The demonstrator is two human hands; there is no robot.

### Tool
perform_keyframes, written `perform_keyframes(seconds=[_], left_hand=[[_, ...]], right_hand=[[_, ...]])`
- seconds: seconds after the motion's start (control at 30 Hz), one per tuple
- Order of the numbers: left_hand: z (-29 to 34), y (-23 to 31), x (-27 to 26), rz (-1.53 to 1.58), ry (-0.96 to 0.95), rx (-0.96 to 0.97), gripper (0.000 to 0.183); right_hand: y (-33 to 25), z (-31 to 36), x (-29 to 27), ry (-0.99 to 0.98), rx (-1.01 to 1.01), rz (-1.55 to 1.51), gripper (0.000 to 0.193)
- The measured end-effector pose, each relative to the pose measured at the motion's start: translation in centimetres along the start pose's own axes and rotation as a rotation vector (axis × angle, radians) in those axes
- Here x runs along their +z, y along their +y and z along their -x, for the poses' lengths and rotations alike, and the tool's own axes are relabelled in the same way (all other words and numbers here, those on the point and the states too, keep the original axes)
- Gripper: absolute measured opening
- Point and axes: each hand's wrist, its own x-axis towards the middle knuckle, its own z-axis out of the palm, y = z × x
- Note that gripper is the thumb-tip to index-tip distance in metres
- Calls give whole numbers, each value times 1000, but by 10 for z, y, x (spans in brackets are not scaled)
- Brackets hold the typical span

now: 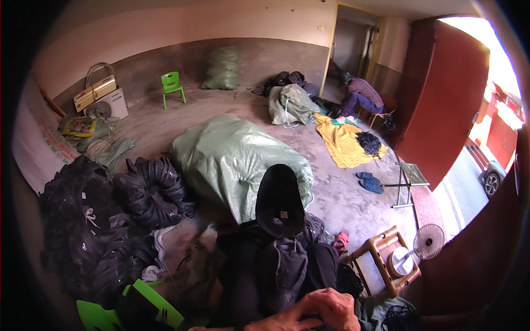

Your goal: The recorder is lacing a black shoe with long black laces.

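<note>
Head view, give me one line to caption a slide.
Bare hands close together; ahead, a black item with a pale tag and a large pale-green sack; black bundles at left.

free air above hands (330,309), sack (226,151) beyond

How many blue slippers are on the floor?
2: the far slipper and the near slipper, close together on the floor, left of the folding stool in the picture. Others could be hidden.

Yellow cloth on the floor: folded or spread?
Spread. The yellow cloth lies broad and wrinkled across the floor, with a dark bundle on its right part.
</note>
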Motion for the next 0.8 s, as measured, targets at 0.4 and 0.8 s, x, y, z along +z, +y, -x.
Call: perform_keyframes(seconds=[0.4,0.8], left_hand=[[76,27,-91,690,610,249,14],[200,16,-297,1038,1194,531,20]], right_hand=[[59,37,31,-327,514,-490,36],[67,78,-26,-706,624,-220,24]])
